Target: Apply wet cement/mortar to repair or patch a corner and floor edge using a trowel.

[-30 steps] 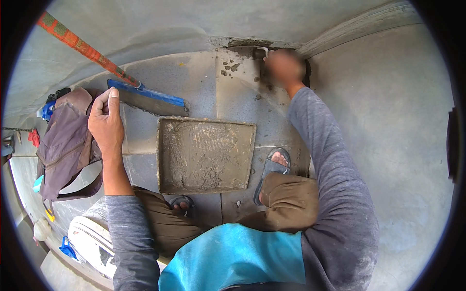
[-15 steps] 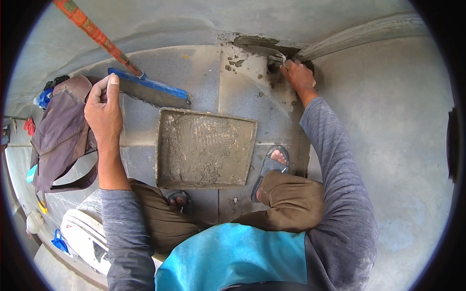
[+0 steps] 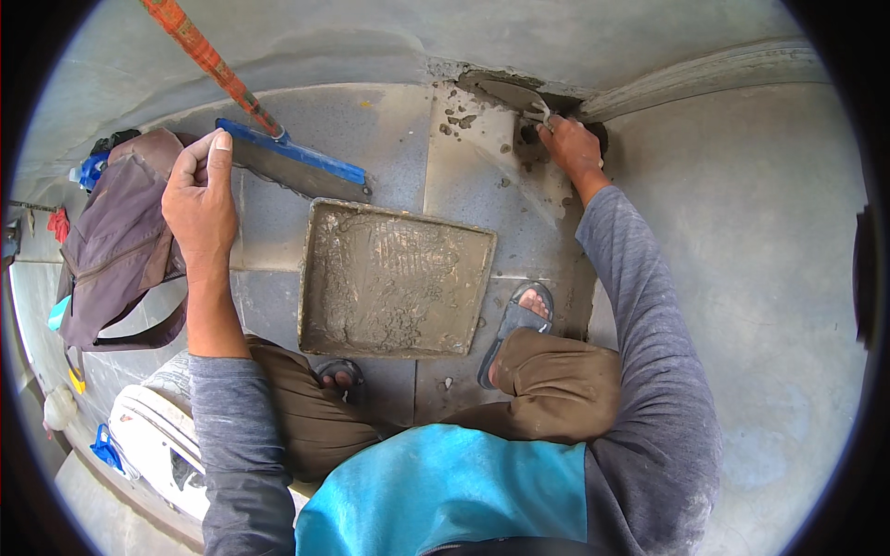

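My right hand (image 3: 571,148) grips a trowel (image 3: 512,94), its flat blade against a rough gap (image 3: 491,78) at the foot of the far wall. Wet mortar lines that gap, and dark splashes lie on the floor tiles beside it. My left hand (image 3: 200,199) is raised at the left, fingers curled in and thumb pointing up against them; nothing shows in it. Between my feet and the wall lies a shallow square tray (image 3: 306,278) with a layer of grey mortar (image 3: 394,283) spread over its bottom.
A blue-edged floor squeegee (image 3: 315,163) with an orange-wrapped pole (image 3: 209,63) stands behind the tray. Left of it lie a brown backpack (image 3: 116,246) and a white bucket-like container (image 3: 153,431). A plastered wall (image 3: 732,250) rises close on my right.
The view has shifted slightly. The trowel blade shows a little more plainly at the gap, tilted somewhat differently. My left hand stays raised in about the same pose.
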`<state>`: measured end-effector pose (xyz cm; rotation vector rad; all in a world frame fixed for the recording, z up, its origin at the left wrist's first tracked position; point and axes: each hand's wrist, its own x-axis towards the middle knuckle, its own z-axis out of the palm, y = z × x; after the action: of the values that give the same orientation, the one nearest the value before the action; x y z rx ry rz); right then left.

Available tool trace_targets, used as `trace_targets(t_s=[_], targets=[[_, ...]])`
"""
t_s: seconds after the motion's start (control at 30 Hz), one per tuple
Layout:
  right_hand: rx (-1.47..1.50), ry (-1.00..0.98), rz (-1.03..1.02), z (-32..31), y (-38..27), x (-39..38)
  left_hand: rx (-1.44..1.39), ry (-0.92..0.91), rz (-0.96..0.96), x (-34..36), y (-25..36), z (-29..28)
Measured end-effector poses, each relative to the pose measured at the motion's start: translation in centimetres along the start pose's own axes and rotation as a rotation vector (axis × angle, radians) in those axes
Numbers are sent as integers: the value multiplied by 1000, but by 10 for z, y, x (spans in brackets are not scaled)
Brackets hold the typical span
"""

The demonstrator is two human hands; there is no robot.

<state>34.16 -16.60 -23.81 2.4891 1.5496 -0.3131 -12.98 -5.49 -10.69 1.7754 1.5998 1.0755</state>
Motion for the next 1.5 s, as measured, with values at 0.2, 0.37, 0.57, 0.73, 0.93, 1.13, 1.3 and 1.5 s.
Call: trace_targets(t_s=[0.2,0.37,0.57,0.73,0.93,1.13,1.3,1.5], targets=[[-17,41,-80,2,-4,5,11,0,-6,-1,0,3],[20,-18,-1,0,-2,3,29,16,25,0,0,-1],[16,-3,30,0,1,1,18,11,0,-1,0,2],[12,60,-43,-2,2,-8,28,5,-3,-1,2,3],[50,3,9,1,2,-2,25,2,-2,-1,2,6],[-121,236,-148,7,1,-5,33,4,-5,-1,3,7],[-58,402,-330,7,-24,14,47,-25,-16,-1,0,8],[-211,310,-257,11,-42,32,61,-2,-23,-3,-1,4]])
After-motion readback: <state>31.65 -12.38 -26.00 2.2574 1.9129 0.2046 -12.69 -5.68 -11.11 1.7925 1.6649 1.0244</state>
